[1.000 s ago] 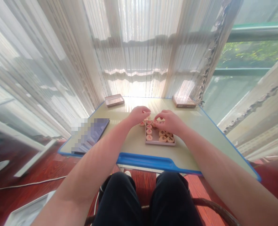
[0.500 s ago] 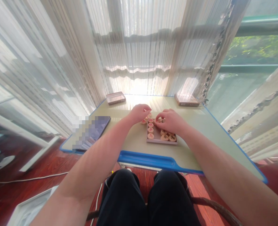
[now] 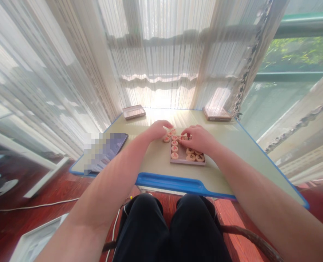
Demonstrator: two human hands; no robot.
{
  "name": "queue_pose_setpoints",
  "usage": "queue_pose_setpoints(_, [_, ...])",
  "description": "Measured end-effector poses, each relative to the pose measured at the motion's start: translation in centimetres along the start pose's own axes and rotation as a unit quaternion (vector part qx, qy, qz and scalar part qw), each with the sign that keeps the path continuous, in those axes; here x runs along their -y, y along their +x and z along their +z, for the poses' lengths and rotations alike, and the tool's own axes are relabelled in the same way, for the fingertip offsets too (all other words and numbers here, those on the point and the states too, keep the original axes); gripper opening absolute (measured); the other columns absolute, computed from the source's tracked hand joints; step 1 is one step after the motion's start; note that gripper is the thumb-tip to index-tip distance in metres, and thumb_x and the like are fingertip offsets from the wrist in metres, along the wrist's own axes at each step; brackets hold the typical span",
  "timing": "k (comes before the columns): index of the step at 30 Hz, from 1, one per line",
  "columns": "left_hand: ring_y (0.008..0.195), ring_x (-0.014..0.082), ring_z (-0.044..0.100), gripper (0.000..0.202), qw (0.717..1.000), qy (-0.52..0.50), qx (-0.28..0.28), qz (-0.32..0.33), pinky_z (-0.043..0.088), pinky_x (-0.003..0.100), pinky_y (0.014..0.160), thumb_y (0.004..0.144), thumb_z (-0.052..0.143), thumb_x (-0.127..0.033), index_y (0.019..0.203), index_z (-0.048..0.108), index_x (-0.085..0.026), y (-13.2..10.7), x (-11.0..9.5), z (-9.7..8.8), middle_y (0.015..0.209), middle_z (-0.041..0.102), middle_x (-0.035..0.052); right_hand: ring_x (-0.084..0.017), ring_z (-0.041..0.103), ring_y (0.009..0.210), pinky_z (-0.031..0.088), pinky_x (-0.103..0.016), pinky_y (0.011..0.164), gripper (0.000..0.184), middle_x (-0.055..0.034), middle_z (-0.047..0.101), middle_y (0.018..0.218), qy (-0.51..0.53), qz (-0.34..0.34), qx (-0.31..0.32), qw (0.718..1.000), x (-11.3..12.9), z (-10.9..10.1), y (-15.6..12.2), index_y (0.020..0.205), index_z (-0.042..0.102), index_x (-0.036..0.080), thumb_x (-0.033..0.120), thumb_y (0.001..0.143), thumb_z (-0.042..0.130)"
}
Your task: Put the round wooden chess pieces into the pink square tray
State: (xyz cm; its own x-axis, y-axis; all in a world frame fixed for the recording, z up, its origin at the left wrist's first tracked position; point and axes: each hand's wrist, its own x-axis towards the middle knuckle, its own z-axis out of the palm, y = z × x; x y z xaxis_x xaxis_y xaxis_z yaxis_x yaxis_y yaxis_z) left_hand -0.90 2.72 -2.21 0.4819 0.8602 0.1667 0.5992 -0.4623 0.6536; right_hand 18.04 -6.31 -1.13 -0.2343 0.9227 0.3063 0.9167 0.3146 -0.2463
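A shallow open box (image 3: 186, 162) sits on the table, partly filled with round wooden Chinese chess pieces. Red-marked pieces (image 3: 174, 148) run down its left side, and black-marked ones (image 3: 200, 158) lie at the right. My right hand (image 3: 195, 138) is over the box's far right part, thumb and forefinger apart around a red-marked piece (image 3: 181, 138) in the far row. It hides some pieces beneath it. My left hand (image 3: 159, 129) hovers left of the box, fingers parted, beside a few loose red-marked pieces (image 3: 166, 139) on the table. Nothing shows in its grasp.
A small clear-topped case (image 3: 134, 112) lies at the table's far left, another flat case (image 3: 217, 114) at the far right. A dark flat device (image 3: 114, 145), partly pixelated, rests on the left. The blue tray edge (image 3: 170, 183) runs along the front. Curtains (image 3: 161, 58) hang behind.
My left hand has drawn back slightly left, its fingers wider apart, uncovering the loose pieces. My right thumb and forefinger have spread, showing more of the red-marked piece in the far row.
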Motion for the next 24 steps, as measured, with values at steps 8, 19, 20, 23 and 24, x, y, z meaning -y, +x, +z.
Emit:
queue_pose_setpoints(8, [0.082,0.0188,0.063,0.024,0.998,0.046,0.035,-0.016,0.049,0.026,0.072,0.066,0.057,-0.019,0.085,0.072,-0.015,-0.3,-0.8,-0.2,0.09,0.07,0.0057,-0.023,0.054,0.084,0.041,-0.033,0.07,0.03,-0.005,0.065,0.082,0.0,0.003,-0.01,1.0,0.1,-0.1,0.0,0.088,0.068,0.02,0.045,0.073,0.061])
queue_pose_setpoints(19, [0.082,0.0186,0.062,0.03,0.999,0.035,0.02,-0.015,0.048,0.029,0.078,0.067,0.066,-0.031,0.092,0.073,-0.017,-0.3,-0.9,0.1,0.096,0.07,0.005,-0.022,0.054,0.082,0.04,-0.032,0.071,0.028,-0.0049,0.064,0.08,0.012,-0.001,-0.051,0.999,-0.2,-0.4,-0.1,0.087,0.068,0.02,0.043,0.074,0.059])
queue_pose_setpoints(20, [0.084,0.0182,0.062,0.031,0.999,0.032,0.016,-0.017,0.048,0.028,0.08,0.067,0.065,-0.029,0.095,0.073,-0.018,-0.3,-0.9,0.1,0.099,0.07,0.0049,-0.021,0.053,0.082,0.04,-0.032,0.071,0.026,-0.0048,0.064,0.08,0.014,0.001,-0.054,0.998,-0.3,-0.5,-0.1,0.087,0.068,0.02,0.041,0.074,0.059])
queue_pose_setpoints(23, [0.088,0.0172,0.062,0.032,0.999,0.028,0.013,-0.025,0.046,0.025,0.081,0.069,0.059,-0.016,0.098,0.073,-0.019,-0.4,-1.0,0.0,0.102,0.07,0.0042,-0.021,0.053,0.081,0.04,-0.031,0.07,0.023,-0.0042,0.064,0.08,0.02,0.006,-0.061,0.998,-0.4,-0.5,-0.1,0.086,0.068,0.02,0.037,0.075,0.058])
queue_pose_setpoints(24, [0.089,0.0169,0.062,0.033,0.999,0.032,0.014,-0.029,0.046,0.024,0.081,0.068,0.057,-0.012,0.096,0.074,-0.018,-0.5,-1.1,-0.1,0.1,0.07,0.004,-0.02,0.053,0.081,0.04,-0.031,0.069,0.022,-0.0041,0.064,0.08,0.02,0.007,-0.063,0.998,-0.4,-0.5,-0.2,0.086,0.068,0.02,0.036,0.075,0.057])
